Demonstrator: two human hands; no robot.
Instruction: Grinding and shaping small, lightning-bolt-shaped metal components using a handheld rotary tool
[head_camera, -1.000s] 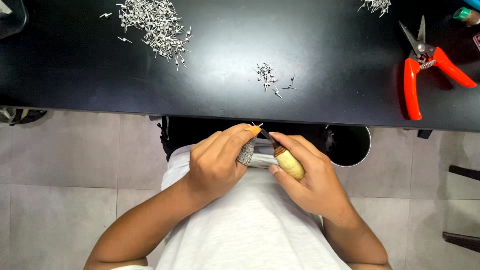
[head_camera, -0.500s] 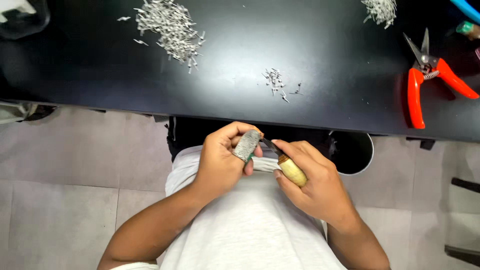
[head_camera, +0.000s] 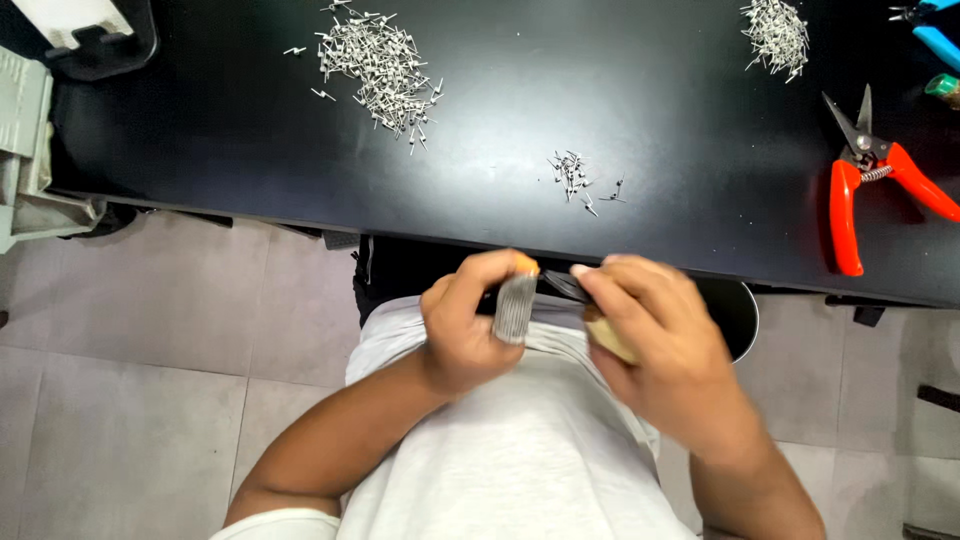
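My left hand (head_camera: 460, 335) holds a small grey ribbed piece (head_camera: 516, 308) upright between thumb and fingers, just below the black table's front edge (head_camera: 300, 205). My right hand (head_camera: 655, 345) is closed around a tan wooden handle (head_camera: 608, 340) of a small tool, whose dark metal tip (head_camera: 566, 286) points toward the grey piece. Both hands sit close together above my lap, over a white shirt. Whether the tip touches the grey piece is hidden by my fingers.
On the black table lie a big heap of small metal pins (head_camera: 378, 62), a small cluster (head_camera: 575, 178) near the front, and another heap (head_camera: 775, 30) at the back right. Orange-handled snips (head_camera: 862, 180) rest at the right. A grey plastic case (head_camera: 30, 150) stands left.
Both hands have shifted slightly and lifted toward the table edge. The grey piece in my left hand has turned from tilted to upright.
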